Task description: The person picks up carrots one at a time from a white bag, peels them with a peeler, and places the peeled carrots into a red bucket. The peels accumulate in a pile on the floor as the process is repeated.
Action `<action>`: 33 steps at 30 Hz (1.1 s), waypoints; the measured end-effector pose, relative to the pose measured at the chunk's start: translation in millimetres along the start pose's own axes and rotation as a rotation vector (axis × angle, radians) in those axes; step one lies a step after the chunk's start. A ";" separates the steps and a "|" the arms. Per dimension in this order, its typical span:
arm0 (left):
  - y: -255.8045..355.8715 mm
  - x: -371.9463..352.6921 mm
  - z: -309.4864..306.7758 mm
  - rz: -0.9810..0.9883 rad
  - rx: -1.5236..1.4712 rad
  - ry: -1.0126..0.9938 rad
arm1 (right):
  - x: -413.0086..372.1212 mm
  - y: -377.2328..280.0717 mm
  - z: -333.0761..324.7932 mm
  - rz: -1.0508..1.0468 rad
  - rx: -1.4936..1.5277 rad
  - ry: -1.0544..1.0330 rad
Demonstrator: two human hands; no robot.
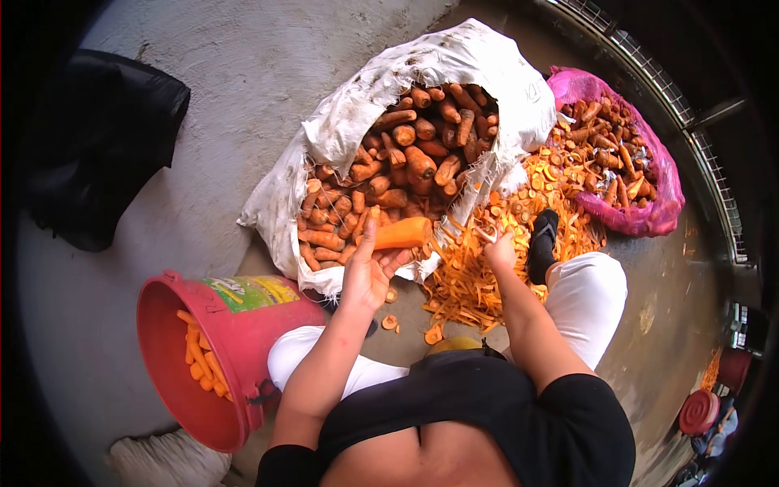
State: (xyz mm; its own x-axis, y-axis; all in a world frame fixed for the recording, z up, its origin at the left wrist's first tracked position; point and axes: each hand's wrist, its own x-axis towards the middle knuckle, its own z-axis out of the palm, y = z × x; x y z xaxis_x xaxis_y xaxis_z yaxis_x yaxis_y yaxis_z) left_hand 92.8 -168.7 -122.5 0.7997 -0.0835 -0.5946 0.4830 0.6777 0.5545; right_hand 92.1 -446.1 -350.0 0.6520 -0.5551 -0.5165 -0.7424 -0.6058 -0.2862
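A peeled orange carrot (403,233) lies in my left hand (371,272), in front of the open white sack (519,81) full of unpeeled carrots (420,162). My right hand (501,250) is closed around a small light-coloured tool (486,235), too small to make out well, apart from the carrot. Under and around that hand spreads a heap of orange peelings and cut carrot ends (462,284).
A red bucket (260,316) at the lower left holds peeled carrots (203,361). The pink sack (667,195) of carrots stands at the right. A black bag (105,138) lies at the far left. My foot in a black shoe (542,243) rests among the peelings.
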 end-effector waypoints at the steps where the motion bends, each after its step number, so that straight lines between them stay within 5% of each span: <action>1: 2.8 -2.2 0.7 0.010 -0.006 -0.007 | 5.7 8.5 5.6 0.011 0.074 0.031; 6: 14.0 -8.5 5.7 0.058 -0.030 -0.079 | -0.4 -4.4 4.9 -0.129 0.358 0.233; 9: 16.8 -10.4 6.4 0.079 0.023 -0.165 | -51.4 -61.9 -40.6 -0.507 0.942 -0.025; 10: 17.5 -12.3 7.4 0.093 0.058 -0.185 | -74.7 -85.0 -67.2 -0.461 1.063 -0.265; 14: 25.6 -27.5 16.4 0.011 0.158 -0.569 | -137.1 -141.5 -136.7 -0.613 1.182 -0.656; 16: 26.4 -31.1 18.0 -0.068 0.273 -0.673 | -167.6 -153.7 -155.4 -0.728 1.164 -0.689; 18: 25.8 -35.8 19.0 0.018 0.480 -0.688 | -175.4 -151.6 -147.9 -0.898 1.057 -0.469; 21: 16.6 -25.9 12.3 0.249 0.993 -0.498 | -166.8 -141.3 -139.2 -1.010 0.690 -0.221; 24: 10.5 -19.0 1.2 0.576 1.352 -0.171 | -169.3 -135.4 -143.1 -0.741 1.025 -0.583; 26: 23.3 -23.8 7.9 0.793 1.519 0.020 | -182.4 -139.3 -153.9 -0.784 0.930 -0.485; 33: 31.5 -14.2 14.2 0.941 1.499 0.127 | -200.9 -121.7 -155.4 -1.029 0.745 -0.269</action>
State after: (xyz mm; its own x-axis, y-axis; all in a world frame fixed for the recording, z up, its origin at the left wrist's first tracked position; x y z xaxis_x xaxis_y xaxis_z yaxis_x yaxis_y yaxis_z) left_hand 101.7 -156.6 -88.3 0.9774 0.0039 0.2116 -0.1411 -0.7333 0.6651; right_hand 75.3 -349.4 -86.0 0.9838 0.1569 0.0873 0.1146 -0.1741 -0.9780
